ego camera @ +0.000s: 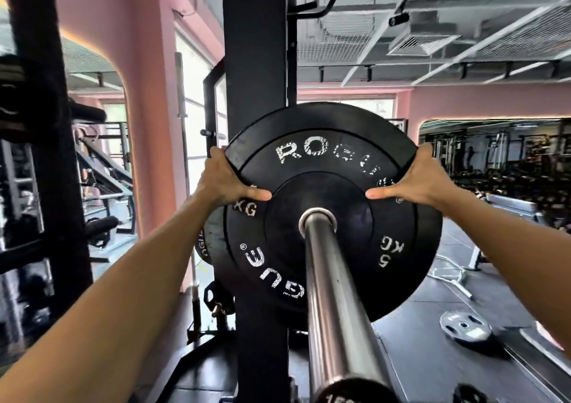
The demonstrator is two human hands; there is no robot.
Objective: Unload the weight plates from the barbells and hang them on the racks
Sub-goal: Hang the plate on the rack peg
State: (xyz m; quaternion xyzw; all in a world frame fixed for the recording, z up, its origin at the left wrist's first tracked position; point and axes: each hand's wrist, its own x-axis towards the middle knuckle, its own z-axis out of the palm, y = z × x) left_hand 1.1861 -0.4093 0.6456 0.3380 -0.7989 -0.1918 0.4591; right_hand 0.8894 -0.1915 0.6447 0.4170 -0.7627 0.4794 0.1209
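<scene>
A black 5 kg bumper plate (pixel 327 167) with white lettering sits on the steel barbell sleeve (pixel 333 294), which runs from the plate toward me. My left hand (pixel 225 180) grips the plate's upper left rim, thumb lying on its face. My right hand (pixel 417 177) grips the upper right rim the same way. Behind the plate stands the black rack upright (pixel 256 62). More black plates (pixel 205 245) show behind it at the lower left.
A grey plate (pixel 465 325) lies on the dark floor at the right. A bench (pixel 519 208) stands further right. Black machines (pixel 40 155) fill the left side, beside a pink wall (pixel 151 124). A hook (pixel 324 4) sticks out high on the upright.
</scene>
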